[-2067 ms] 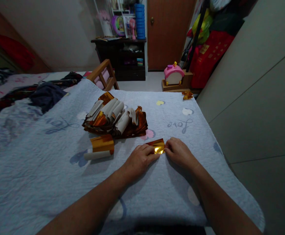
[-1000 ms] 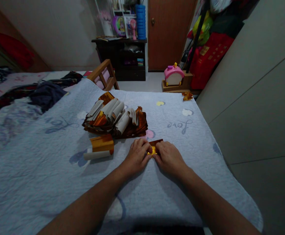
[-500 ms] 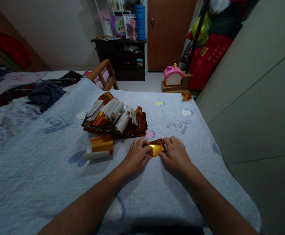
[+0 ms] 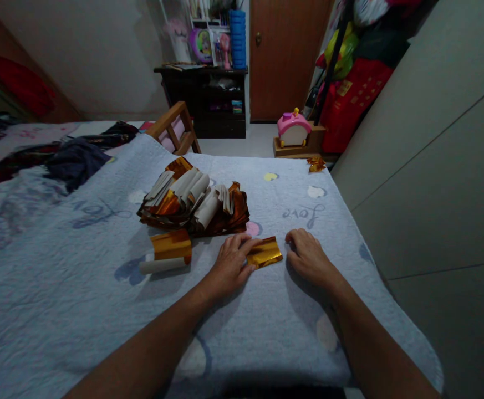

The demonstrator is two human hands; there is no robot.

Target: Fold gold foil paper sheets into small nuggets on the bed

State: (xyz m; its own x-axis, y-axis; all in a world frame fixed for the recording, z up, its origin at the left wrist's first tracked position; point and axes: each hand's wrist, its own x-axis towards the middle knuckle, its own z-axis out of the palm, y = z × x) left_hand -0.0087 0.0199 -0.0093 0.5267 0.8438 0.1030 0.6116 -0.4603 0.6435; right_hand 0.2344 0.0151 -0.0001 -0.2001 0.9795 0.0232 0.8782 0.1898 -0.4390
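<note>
Surface: a pale blue quilt [image 4: 262, 327], lightly creased, printed with hearts and the word "Love". Gold sheet [image 4: 265, 253] lies on it in front of me, between my two hands. My left fingers [image 4: 246, 244] rest over the sheet's left end, thumb and index parted, pressing rather than gripping as far as I can see. My right fingers [image 4: 295, 237] are loosely curled, thumb a little apart, with nothing in them, just off the sheet's right end.

Beyond, to the left: a heap of foil papers [image 4: 206, 210], gold with whitish backs, some curled. One curled sheet [image 4: 171, 245] lies on the near side of the heap. Small gold pieces [image 4: 316, 164] sit at the quilt's far right corner.

Room: dim. Dark clothing [image 4: 77, 160] lies at left. Ahead, a dark cabinet [image 4: 179, 91] and a brown door [image 4: 287, 61]; near the door, a pink toy [image 4: 294, 130] and a red box [image 4: 356, 97]. Pale panels [image 4: 445, 166] fill the right side.
</note>
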